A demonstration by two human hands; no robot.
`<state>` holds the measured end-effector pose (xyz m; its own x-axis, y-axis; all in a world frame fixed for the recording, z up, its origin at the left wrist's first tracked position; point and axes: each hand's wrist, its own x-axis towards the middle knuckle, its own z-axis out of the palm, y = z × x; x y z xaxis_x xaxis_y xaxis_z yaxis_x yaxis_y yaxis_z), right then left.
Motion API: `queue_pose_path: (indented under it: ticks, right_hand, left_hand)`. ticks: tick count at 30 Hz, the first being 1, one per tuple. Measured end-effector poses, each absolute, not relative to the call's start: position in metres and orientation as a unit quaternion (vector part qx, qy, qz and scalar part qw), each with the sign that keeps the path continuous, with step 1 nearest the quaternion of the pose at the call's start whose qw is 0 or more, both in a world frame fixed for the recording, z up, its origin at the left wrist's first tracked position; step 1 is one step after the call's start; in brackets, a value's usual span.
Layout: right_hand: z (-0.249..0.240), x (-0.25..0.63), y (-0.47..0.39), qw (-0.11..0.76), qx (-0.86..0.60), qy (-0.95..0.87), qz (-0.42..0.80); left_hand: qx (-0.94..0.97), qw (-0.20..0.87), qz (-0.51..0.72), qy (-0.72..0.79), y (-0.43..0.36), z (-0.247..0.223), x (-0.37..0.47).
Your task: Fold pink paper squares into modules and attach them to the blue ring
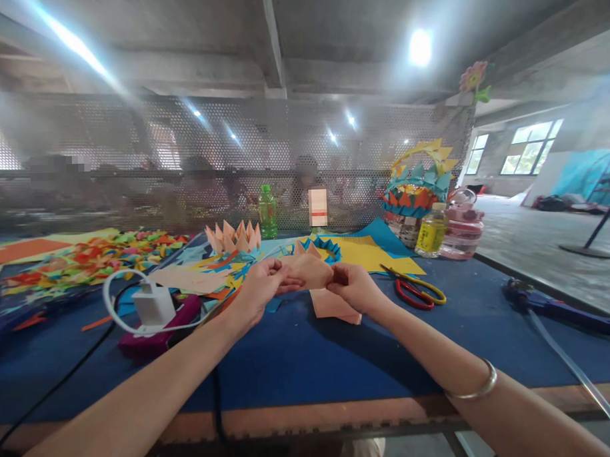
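A sheet of peach paper (309, 271) is stretched between my two hands above the table. My left hand (267, 283) pinches its left edge, and my right hand (352, 287) grips its right edge with closed fingers. Below it, more folded peach paper (332, 305) lies on the blue table top. Just behind the held sheet are peach folded points (306, 247) and a blue folded paper ring (332, 249). A peach crown of paper points (234, 237) stands to the left.
Red and yellow-handled scissors (417, 292) and a glue gun (562, 307) lie right. A purple power strip (161, 327) with a white charger (154, 306) sits left. Bottles (432, 231) and a decorated basket (407, 205) stand at the back right; colourful paper pieces (106, 259) heap back left.
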<state>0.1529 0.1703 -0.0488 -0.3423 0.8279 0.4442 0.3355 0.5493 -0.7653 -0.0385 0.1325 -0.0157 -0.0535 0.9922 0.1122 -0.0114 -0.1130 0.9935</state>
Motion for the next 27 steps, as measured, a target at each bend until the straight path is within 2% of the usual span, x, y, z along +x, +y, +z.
queue_pose_path:
  ticks: [5,12,17,20,27]
  right_hand:
    - [-0.043,0.162,0.166,0.439,-0.402,-0.784,0.176]
    - [-0.031,0.170,0.154,0.403,-0.325,-0.852,0.074]
    - [-0.028,0.186,0.135,0.307,-0.309,-0.896,-0.083]
    - [-0.032,0.191,0.109,0.253,-0.327,-0.904,-0.108]
    - [-0.059,0.189,0.052,0.383,-0.341,-0.858,-0.013]
  left_hand:
    - [0.614,0.389,0.520,0.449,0.136,-0.024,-0.042]
    - [0.710,0.325,0.472,0.409,0.125,-0.030,-0.040]
    - [0.832,0.163,0.341,0.405,0.110,-0.036,-0.047]
    - [0.872,0.120,0.274,0.387,0.096,-0.042,-0.054]
    - [0.896,0.173,0.202,0.356,0.062,-0.037,-0.052]
